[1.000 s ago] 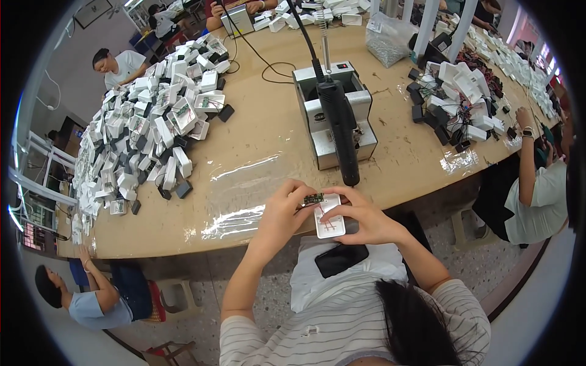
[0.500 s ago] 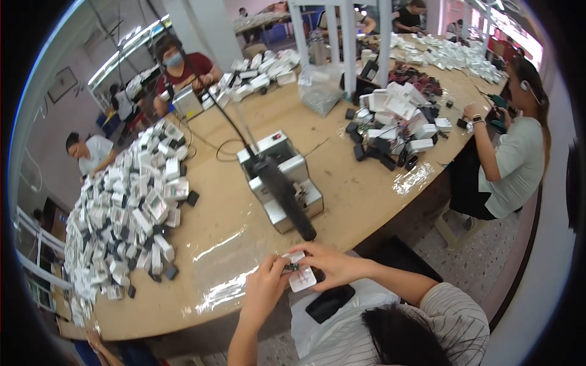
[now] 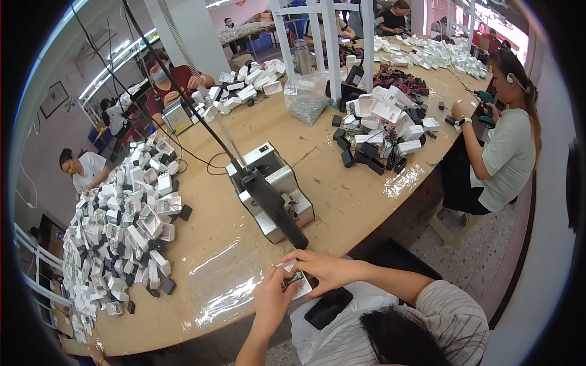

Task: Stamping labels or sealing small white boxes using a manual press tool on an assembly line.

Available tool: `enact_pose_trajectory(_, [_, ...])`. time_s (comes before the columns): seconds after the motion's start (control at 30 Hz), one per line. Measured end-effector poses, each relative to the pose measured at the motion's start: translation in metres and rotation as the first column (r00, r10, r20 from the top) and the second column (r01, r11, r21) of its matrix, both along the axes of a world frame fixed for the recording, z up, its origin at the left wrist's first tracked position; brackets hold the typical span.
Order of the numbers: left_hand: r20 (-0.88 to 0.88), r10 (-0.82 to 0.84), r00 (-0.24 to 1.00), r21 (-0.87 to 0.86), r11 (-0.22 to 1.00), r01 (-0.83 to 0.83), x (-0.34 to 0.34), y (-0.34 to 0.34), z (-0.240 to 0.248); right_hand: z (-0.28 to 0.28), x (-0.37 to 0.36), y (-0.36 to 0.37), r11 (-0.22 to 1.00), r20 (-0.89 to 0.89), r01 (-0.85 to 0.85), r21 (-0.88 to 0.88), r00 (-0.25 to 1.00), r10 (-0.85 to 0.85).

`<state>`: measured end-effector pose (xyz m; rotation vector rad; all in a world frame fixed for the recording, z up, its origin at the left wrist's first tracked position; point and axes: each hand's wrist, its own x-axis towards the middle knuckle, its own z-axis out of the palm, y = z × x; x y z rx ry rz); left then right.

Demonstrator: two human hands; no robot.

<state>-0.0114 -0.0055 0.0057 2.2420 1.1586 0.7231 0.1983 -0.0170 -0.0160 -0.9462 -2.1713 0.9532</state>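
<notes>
Close to the table's front edge, both hands meet around a small open white plastic case (image 3: 303,289). My right hand (image 3: 326,272) grips the case from its right side, fingers curled over the far edge. A green circuit board (image 3: 293,279) lies in or over the case opening; whether it sits fully flat cannot be told. My left hand (image 3: 273,295) is closed at the left side, its fingers pressed on the board and partly covering it. Just beyond the hands hangs a black electric screwdriver (image 3: 273,203), its lower end near my right fingers.
Behind the screwdriver stands a metal box machine (image 3: 304,208). A large heap of white cases (image 3: 131,226) covers the table's left. Black and white parts (image 3: 384,125) pile up at right. A black phone (image 3: 328,307) rests on my lap. Co-workers sit around the table.
The circuit board has moved from the case's far edge to over its opening, hiding the wires seen inside before. My left fingers have followed it. The whole view has shifted slightly.
</notes>
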Motion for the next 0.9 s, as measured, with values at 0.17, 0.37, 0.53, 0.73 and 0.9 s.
enact_pose_trajectory(0.17, [0.017, 0.041, 0.999, 0.006, 0.999, -0.041, 0.001, 0.001, -0.003, -0.004, -0.001, -0.006, 0.990, -0.074, 0.020, -0.140, 0.997, -0.030])
enact_pose_trajectory(0.37, [0.013, 0.085, 0.996, 0.036, 0.996, -0.086, 0.006, -0.003, 0.001, -0.012, -0.004, -0.015, 0.991, -0.096, 0.109, 0.077, 0.990, -0.102])
enact_pose_trajectory(0.53, [-0.019, 0.048, 0.999, 0.146, 0.988, -0.045, 0.003, -0.001, 0.000, -0.003, -0.005, -0.017, 0.995, -0.059, 0.102, -0.020, 0.993, -0.103])
enact_pose_trajectory(0.73, [0.035, 0.091, 0.995, 0.166, 0.982, -0.095, -0.001, 0.001, -0.009, 0.001, -0.004, -0.019, 0.971, -0.106, 0.157, -0.179, 0.978, -0.178])
enact_pose_trajectory(0.9, [-0.001, 0.135, 0.991, -0.045, 0.990, -0.135, 0.003, 0.001, -0.006, -0.004, -0.002, -0.019, 0.984, -0.127, 0.155, -0.092, 0.978, -0.166])
